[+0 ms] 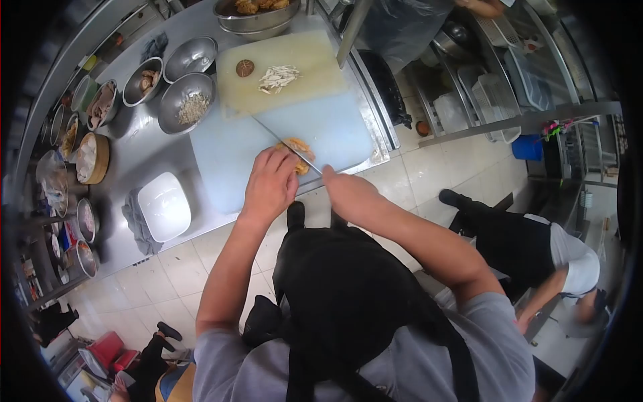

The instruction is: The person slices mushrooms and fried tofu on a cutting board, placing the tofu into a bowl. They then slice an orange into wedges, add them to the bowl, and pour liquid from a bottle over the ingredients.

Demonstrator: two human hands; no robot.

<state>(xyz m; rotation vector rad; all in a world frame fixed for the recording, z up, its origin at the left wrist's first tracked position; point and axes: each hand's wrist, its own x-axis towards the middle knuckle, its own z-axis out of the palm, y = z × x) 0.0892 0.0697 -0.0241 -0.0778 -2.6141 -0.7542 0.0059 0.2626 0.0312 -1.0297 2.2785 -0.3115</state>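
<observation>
My right hand [351,194] grips a knife [273,132], its long thin blade lying across a piece of orange-brown food [301,153] that looks like cooked meat. Fingers bent, my left hand [271,181] presses on the near left side of that piece, close beside the blade. The food rests on a pale blue cutting board [341,127]. Behind lies a yellowish cutting board [311,50] with a pile of white strips [279,79] and a round brown mushroom-like piece [245,68].
Left of the boards, a steel bowl [167,110] holds chopped bits, with several other bowls around it. A white square bowl [165,208] stands by a grey cloth [136,221] near the table edge. A person [536,261] bends at the right; others are at the edges.
</observation>
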